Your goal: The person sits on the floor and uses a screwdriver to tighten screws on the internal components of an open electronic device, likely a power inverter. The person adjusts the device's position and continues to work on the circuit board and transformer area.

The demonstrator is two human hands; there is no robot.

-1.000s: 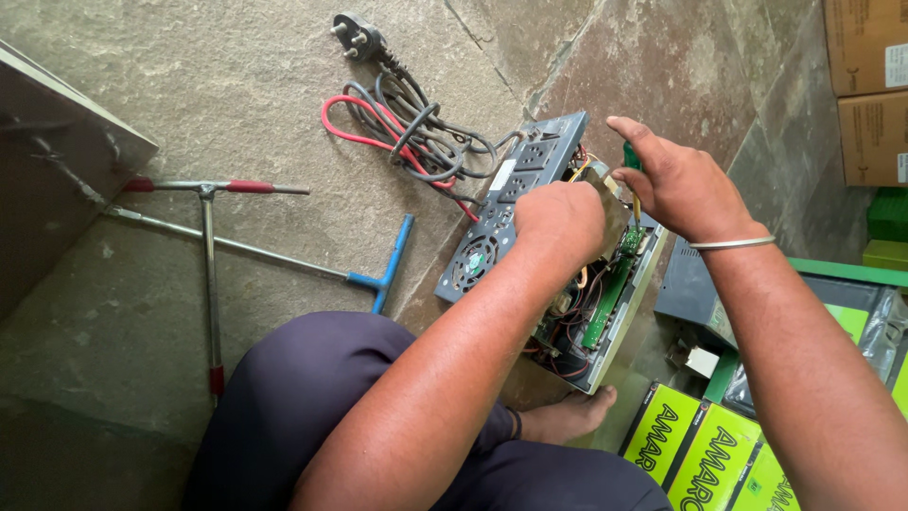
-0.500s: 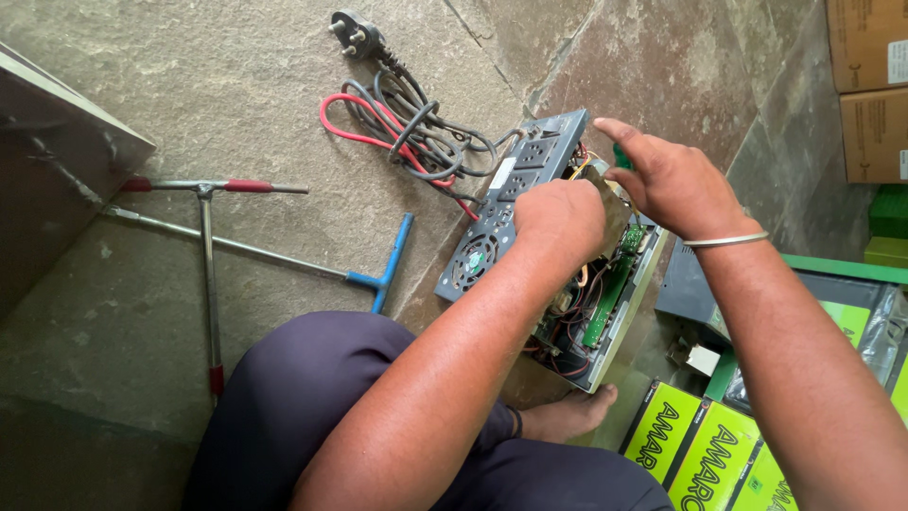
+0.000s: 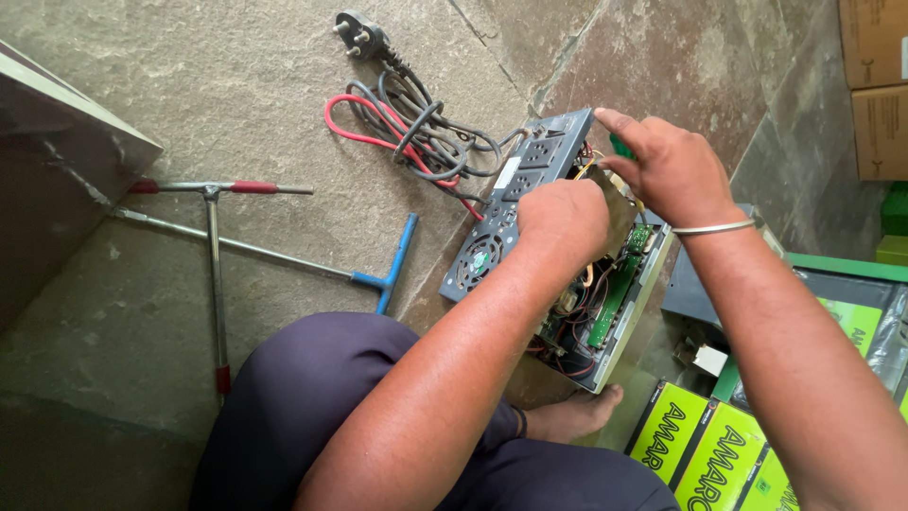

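Observation:
An opened grey electrical unit (image 3: 511, 213) lies tilted on the stone floor, with a fan grille, sockets and a green circuit board (image 3: 615, 289) showing inside. My left hand (image 3: 563, 220) rests curled on top of the unit's open inside; its fingers are hidden. My right hand (image 3: 670, 168), with a metal bangle at the wrist, is closed around a green-handled tool (image 3: 619, 147) at the unit's far end. A brownish plate (image 3: 622, 213) shows between the two hands.
A bundle of red and grey cables with a plug (image 3: 402, 118) lies beyond the unit. Two T-handle wrenches lie to the left, one with red grips (image 3: 216, 274), one blue-handled (image 3: 388, 270). Green boxes (image 3: 719, 454) and cardboard cartons (image 3: 875, 85) stand at the right. My foot (image 3: 572, 416) is under the unit.
My right hand has shifted slightly along the unit's far end. The left hand stays on the unit.

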